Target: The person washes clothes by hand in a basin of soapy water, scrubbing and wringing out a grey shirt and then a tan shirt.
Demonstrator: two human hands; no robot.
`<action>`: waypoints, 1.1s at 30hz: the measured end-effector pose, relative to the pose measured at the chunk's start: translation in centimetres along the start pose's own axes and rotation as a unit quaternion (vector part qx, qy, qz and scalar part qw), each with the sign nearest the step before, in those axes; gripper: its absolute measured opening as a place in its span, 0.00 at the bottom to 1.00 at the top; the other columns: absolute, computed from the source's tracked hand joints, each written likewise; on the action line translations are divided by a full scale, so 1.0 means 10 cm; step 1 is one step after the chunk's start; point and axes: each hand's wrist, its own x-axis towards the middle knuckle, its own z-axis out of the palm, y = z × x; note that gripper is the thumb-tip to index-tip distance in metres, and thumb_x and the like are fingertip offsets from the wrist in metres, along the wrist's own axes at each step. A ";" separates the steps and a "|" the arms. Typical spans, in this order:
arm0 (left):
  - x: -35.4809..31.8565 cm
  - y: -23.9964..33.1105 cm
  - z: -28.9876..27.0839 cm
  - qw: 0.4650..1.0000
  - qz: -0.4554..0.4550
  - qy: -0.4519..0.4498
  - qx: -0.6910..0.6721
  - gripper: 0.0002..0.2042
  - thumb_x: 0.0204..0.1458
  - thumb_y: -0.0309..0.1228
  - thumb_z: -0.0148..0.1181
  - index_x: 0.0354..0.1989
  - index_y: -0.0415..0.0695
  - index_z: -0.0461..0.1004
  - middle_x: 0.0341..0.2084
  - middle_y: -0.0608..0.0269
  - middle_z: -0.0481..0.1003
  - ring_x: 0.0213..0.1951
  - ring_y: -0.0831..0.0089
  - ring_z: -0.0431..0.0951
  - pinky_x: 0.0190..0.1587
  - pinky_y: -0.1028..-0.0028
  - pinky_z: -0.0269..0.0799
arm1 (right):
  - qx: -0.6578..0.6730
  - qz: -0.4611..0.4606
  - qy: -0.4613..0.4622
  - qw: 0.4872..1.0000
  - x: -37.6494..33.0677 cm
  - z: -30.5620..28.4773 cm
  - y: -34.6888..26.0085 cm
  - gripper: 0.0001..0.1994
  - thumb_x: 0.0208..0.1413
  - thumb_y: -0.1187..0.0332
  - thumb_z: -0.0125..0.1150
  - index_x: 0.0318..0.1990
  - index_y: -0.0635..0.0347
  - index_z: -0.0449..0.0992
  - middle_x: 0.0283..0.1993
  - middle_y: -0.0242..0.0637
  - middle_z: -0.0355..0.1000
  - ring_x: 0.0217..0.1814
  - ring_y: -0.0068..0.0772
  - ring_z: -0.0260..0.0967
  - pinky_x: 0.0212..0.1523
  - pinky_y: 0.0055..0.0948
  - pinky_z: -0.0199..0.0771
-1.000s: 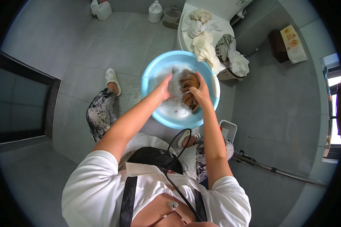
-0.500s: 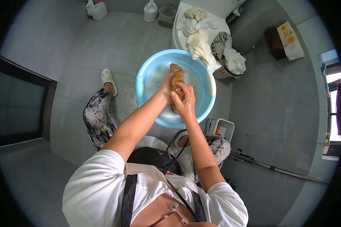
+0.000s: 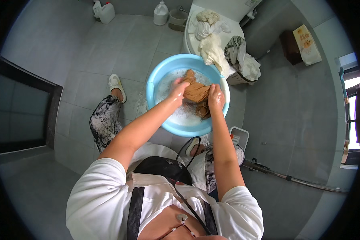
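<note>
My left hand [image 3: 179, 89] and right hand [image 3: 216, 96] have moved apart, each closed tight on the wet brown cloth [image 3: 196, 93], which was bunched upright before. It now stretches sideways over the round light blue plastic tub [image 3: 156, 80] of soapy water. The tub sits on the grey tiled floor [image 3: 128, 44], near a white washer [image 3: 232, 28] with heaped laundry.

Both hands, left hand [image 3: 179, 89] and right hand [image 3: 216, 96], grip a wet brown cloth [image 3: 196, 92] over the soapy blue basin [image 3: 156, 80].

I see a smooth, glossy light-blue plastic basin [image 3: 160, 86] with soapy, foamy water inside. In it, the wet brown cloth [image 3: 196, 93] looks limp and crumpled. Beyond the basin lie matt cream cloths [image 3: 212, 48]; beneath it, matt grey floor tiles [image 3: 120, 48].
</note>
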 end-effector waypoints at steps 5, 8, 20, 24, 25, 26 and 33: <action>0.34 -0.07 -0.30 0.996 -0.026 0.031 0.081 0.34 0.44 0.25 0.50 0.62 0.54 0.46 0.56 0.59 0.56 0.54 0.64 0.59 0.55 0.60 0.53 | 0.025 -0.078 -0.016 0.997 -0.01 0.01 -0.01 0.13 0.52 0.63 0.51 0.46 0.50 0.68 0.47 0.47 0.64 0.42 0.49 0.65 0.40 0.39 0.66; 0.66 -0.42 -0.48 0.987 -0.059 0.004 0.148 0.37 0.43 0.23 0.47 0.63 0.59 0.39 0.61 0.59 0.46 0.60 0.61 0.48 0.57 0.55 0.47 | -0.081 -0.137 -0.149 0.976 -0.13 0.14 -0.07 0.23 0.47 0.64 0.57 0.53 0.42 0.64 0.54 0.44 0.56 0.46 0.49 0.64 0.45 0.37 0.67; 0.59 -0.48 -0.43 0.987 -0.070 0.091 -0.111 0.25 0.43 0.25 0.49 0.54 0.50 0.58 0.51 0.55 0.60 0.52 0.61 0.59 0.49 0.54 0.57 | -0.419 -0.195 -0.388 0.797 -0.03 0.94 0.47 0.17 0.52 0.66 0.42 0.48 0.58 0.69 0.53 0.41 0.64 0.52 0.40 0.64 0.49 0.33 0.65; 0.53 -0.45 -0.36 0.977 -0.117 0.099 -0.146 0.17 0.48 0.33 0.48 0.48 0.46 0.62 0.47 0.57 0.64 0.47 0.62 0.65 0.47 0.60 0.64 | -0.164 -0.044 -0.304 0.937 0.09 0.31 -0.21 0.17 0.50 0.64 0.50 0.47 0.60 0.70 0.48 0.43 0.67 0.46 0.41 0.68 0.45 0.33 0.67; 0.42 -0.33 -0.31 0.972 -0.134 0.078 -0.176 0.17 0.49 0.34 0.47 0.48 0.46 0.62 0.47 0.57 0.64 0.48 0.62 0.66 0.47 0.60 0.64 | -0.069 -0.059 -0.272 0.958 0.13 0.17 -0.24 0.16 0.49 0.65 0.52 0.46 0.61 0.70 0.44 0.43 0.70 0.44 0.39 0.69 0.44 0.31 0.67; 0.52 -0.42 -0.38 0.975 -0.135 0.008 -0.174 0.19 0.53 0.42 0.44 0.50 0.45 0.61 0.47 0.58 0.65 0.49 0.62 0.65 0.48 0.58 0.64 | 0.027 -0.073 -0.236 0.969 0.16 0.05 -0.30 0.16 0.48 0.66 0.53 0.45 0.62 0.70 0.39 0.43 0.72 0.42 0.38 0.70 0.44 0.30 0.67; 0.09 -0.09 -0.08 0.950 -0.095 -0.163 -0.250 0.24 0.53 0.51 0.37 0.44 0.45 0.67 0.40 0.59 0.71 0.39 0.65 0.72 0.41 0.66 0.68 | 0.314 -0.089 -0.136 0.936 -0.51 -0.45 -0.73 0.15 0.49 0.69 0.52 0.47 0.58 0.69 0.42 0.46 0.68 0.46 0.40 0.66 0.47 0.31 0.63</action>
